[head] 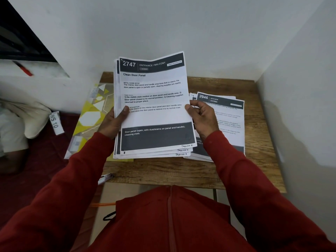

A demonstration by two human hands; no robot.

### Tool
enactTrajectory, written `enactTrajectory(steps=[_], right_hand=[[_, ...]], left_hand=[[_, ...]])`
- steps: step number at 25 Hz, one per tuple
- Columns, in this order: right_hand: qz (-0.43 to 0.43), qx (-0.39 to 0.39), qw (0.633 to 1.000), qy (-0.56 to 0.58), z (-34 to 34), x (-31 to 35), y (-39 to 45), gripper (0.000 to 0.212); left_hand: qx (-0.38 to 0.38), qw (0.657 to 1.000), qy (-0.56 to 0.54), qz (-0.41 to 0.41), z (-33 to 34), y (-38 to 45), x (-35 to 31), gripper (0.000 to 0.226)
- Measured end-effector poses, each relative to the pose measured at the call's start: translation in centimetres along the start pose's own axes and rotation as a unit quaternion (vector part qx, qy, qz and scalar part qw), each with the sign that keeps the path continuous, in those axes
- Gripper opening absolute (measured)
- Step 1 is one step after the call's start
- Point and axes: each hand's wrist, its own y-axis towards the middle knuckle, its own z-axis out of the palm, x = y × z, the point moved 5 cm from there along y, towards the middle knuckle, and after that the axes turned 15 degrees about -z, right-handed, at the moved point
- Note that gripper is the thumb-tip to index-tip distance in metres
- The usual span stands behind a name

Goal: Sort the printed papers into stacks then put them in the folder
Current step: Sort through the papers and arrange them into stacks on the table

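We hold a bundle of papers (152, 106) above the table (181, 171), left hand (112, 122) gripping its left edge, right hand (201, 115) pinching the right. To sort well, we should read each heading and peel off only the top sheet. A second stack (227, 120) lies to the right, the yellow folder (91, 115) to the left. White walls (181, 24) enclose the corner.

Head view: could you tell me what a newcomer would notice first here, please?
A sheaf of printed papers headed 2747, Clean Door Panel, held up at centre by the left hand and right hand. Behind it on the wooden table lies a second stack headed 2946 Kitchen; a yellow patterned folder sits at left.
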Motion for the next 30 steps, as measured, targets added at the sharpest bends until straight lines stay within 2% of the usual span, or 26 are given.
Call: enactTrajectory(steps=[4,10,13,21,23,26,30], right_hand=[[0.000,-0.008,1.000,0.000,0.1,-0.1,-0.1,0.009],[-0.019,-0.019,0.999,-0.034,0.3,-0.6,0.0,0.011],[-0.037,-0.044,0.997,-0.059,0.1,-0.9,0.1,0.005],[-0.014,-0.097,0.982,-0.163,-1.0,-3.7,1.1,0.004],[0.005,-0.091,0.978,-0.188,-0.7,-5.0,0.9,0.006],[0.026,-0.064,0.969,-0.239,0.3,-6.7,0.7,0.012],[0.028,-0.011,0.952,-0.304,1.5,-7.7,0.6,0.018]], left_hand=[[0.000,1.000,-0.004,-0.003,0.1,-0.3,-0.2,0.017],[-0.002,1.000,0.003,0.008,-0.3,-0.5,-0.4,0.017],[-0.002,1.000,0.008,0.015,-1.4,-0.7,-0.4,0.020],[-0.114,0.993,0.024,0.019,-10.3,-2.4,0.1,0.015],[-0.147,0.989,0.016,0.020,-13.5,-3.1,0.6,0.016],[-0.185,0.983,0.005,0.017,-17.1,-4.5,1.0,0.031],[-0.214,0.976,0.000,0.022,-19.5,-6.0,0.5,0.024]])
